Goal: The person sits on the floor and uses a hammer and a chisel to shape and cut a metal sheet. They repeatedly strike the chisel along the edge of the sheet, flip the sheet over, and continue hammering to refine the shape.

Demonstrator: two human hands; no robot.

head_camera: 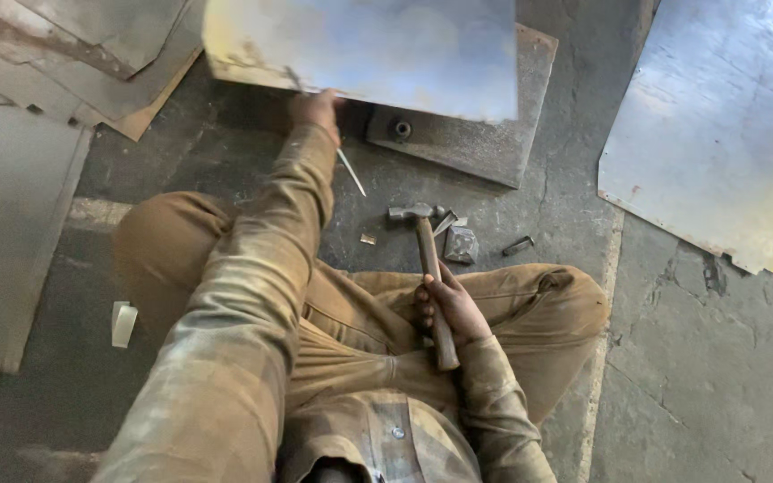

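Observation:
I sit cross-legged on a concrete floor. My left hand (317,109) reaches forward and grips the near edge of a shiny metal sheet (369,45), which lies tilted over a thick steel block (485,134). A thin metal rod (351,172) sticks down from below that hand. My right hand (449,309) rests on my lap, closed around the wooden handle of a hammer (429,259). The hammer's steel head points away from me, just above the floor.
Small metal scraps (461,243) and a short bar (518,245) lie on the floor by the hammer head. A large metal sheet (717,125) lies at the right, and stacked sheets (73,54) at the upper left. A white scrap (123,322) sits by my left knee.

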